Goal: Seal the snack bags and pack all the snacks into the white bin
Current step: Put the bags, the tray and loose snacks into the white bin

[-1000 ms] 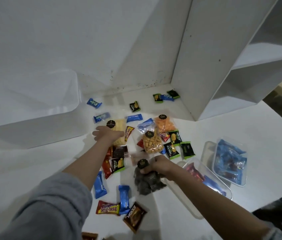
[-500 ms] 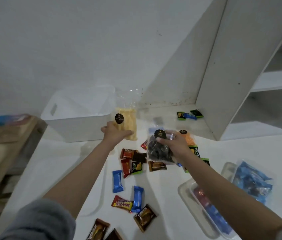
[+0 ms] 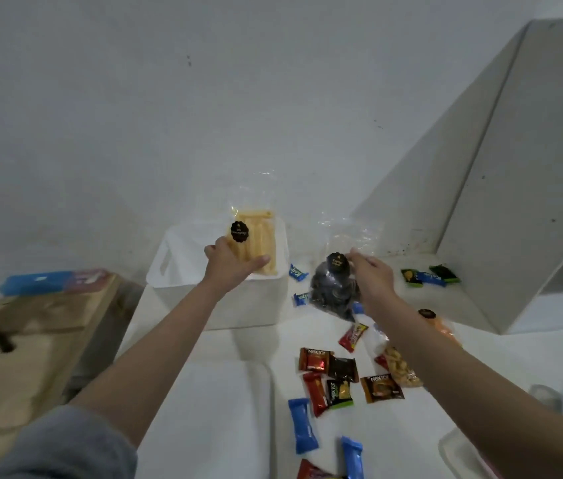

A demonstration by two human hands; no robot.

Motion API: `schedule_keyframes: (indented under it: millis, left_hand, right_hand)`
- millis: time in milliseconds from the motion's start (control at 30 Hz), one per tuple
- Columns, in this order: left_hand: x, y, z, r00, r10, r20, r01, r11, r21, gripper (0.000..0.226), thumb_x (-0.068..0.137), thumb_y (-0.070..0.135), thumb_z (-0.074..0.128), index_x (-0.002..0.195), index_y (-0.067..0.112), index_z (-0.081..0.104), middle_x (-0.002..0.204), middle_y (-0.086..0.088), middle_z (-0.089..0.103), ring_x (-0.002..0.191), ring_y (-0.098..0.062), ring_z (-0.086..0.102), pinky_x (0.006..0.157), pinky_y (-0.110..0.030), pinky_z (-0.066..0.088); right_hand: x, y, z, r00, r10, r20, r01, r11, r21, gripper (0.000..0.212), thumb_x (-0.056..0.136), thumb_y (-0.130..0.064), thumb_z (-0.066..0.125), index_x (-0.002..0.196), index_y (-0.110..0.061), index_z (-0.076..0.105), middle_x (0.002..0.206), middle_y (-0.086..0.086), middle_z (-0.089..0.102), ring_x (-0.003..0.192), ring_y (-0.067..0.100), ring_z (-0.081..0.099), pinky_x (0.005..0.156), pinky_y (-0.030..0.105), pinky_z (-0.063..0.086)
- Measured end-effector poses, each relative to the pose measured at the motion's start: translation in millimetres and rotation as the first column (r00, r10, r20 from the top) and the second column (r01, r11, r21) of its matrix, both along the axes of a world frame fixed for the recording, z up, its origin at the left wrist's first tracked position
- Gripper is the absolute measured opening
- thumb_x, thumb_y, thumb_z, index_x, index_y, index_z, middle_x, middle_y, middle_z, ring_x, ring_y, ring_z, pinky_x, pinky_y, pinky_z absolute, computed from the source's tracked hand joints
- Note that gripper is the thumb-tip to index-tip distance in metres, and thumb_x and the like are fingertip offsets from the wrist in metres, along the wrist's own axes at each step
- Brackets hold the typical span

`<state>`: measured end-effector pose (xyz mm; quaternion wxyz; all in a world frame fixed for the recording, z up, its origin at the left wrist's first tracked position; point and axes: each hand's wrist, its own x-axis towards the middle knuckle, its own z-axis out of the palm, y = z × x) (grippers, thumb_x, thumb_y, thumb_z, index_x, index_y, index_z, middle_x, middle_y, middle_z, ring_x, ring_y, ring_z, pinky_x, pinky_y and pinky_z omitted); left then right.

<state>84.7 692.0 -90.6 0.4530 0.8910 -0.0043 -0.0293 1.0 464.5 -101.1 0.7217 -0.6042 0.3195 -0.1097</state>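
Now both bags have risen, the yellow bag (image 3: 255,242) over the white bin (image 3: 183,274).

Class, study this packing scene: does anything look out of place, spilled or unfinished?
Nothing is spilled or damaged. Wrapped snacks lie scattered loose over the white table rather than in the white bin. The left hand holds the yellow snack bag over the bin; the right hand holds the dark snack bag.

plain white wall (image 3: 135,115); white shelf unit (image 3: 515,167) right; wooden bench (image 3: 24,340) left.
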Motion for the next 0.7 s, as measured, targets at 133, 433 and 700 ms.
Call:
schedule_keyframes:
  millis: [133,433,700]
  left_hand:
    - [46.0,29.1,3.5,0.995,-0.084,0.047,0.081,0.994,0.078,0.083,0.064,0.042,0.084,0.13,0.016,0.042,0.132,-0.005,0.037,0.12,-0.019,0.041,0.094,-0.027,0.038]
    - [121.3,23.9,-39.8,0.929,-0.349,-0.125,0.366,0.917,0.161,0.035,0.063,0.023,0.082,0.072,0.024,0.048,0.086,0.003,0.049,0.084,-0.017,0.047,0.075,-0.026,0.037]
    - [185.8,2.9,-113.8,0.811,-0.472,-0.346,0.568,0.777,0.271,0.103,0.053,0.028,0.092,0.134,0.012,0.031,0.122,-0.003,0.047,0.109,-0.021,0.05,0.087,-0.032,0.045]
  right_hand:
    - [41.7,27.0,18.1,0.997,-0.068,0.033,0.066,0.997,0.039,0.02,0.088,-0.037,0.062,0.079,-0.021,0.07,0.102,0.004,0.07,0.099,0.025,0.063,0.092,0.049,0.052]
    - [99.2,40.0,21.8,0.992,-0.116,-0.04,0.12,0.986,0.117,0.009,0.089,-0.029,0.064,0.091,-0.02,0.066,0.095,0.006,0.067,0.089,0.023,0.062,0.079,0.043,0.052]
    - [127.9,12.8,-3.6,0.975,-0.221,-0.014,0.221,0.968,0.122,0.037,0.099,-0.043,0.041,0.106,-0.015,0.064,0.091,0.005,0.065,0.083,0.019,0.062,0.067,0.037,0.054]
